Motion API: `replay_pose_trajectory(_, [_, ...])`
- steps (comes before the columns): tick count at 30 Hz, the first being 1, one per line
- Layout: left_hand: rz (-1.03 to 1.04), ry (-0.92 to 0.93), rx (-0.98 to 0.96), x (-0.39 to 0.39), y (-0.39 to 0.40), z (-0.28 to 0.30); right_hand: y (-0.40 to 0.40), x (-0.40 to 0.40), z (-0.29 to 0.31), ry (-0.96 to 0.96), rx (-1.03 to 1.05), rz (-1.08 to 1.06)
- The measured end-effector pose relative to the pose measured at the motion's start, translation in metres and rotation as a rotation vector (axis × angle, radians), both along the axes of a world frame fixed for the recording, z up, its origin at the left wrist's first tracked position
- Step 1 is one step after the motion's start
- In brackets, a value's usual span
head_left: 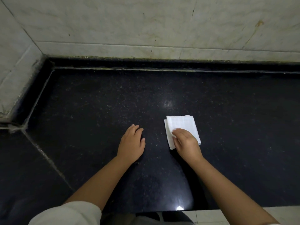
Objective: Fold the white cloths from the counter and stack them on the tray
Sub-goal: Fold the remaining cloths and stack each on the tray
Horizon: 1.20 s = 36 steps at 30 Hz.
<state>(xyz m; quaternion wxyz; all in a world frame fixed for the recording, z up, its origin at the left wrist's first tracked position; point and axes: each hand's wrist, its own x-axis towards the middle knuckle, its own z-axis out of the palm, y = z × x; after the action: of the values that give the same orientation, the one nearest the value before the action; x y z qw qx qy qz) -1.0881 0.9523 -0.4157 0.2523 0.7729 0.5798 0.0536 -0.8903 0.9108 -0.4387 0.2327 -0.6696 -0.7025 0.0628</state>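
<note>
Folded white cloth flat on the dark desk, directly under the right hand pinching its near-left edge, well apart from the left hand resting loose and empty; no tray in view.

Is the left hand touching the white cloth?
No, the left hand rests on the bare black counter, apart from the white cloth, which only the right hand touches.

Both hands low, left hand flat, right hand curled.
</note>
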Motion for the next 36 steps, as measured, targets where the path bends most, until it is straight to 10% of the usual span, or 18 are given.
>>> replay_pose_trajectory(10, [-0.042, -0.019, 0.041, 0.006, -0.002, -0.011, -0.021, 0.0, -0.009, 0.008, -0.266, 0.108])
replay_pose_trajectory(18, [-0.265, -0.167, 0.225, 0.045, -0.006, -0.018, -0.022, 0.062, 0.007, -0.335, -0.229, 0.01])
replay_pose_trajectory(28, [-0.487, 0.256, 0.173, 0.115, -0.024, -0.011, -0.018, 0.082, 0.03, -0.021, -0.389, 0.002])
replay_pose_trajectory(36, [-0.675, 0.095, 0.367, 0.214, -0.055, 0.041, -0.099, 0.19, 0.095, 0.268, -0.326, -0.248])
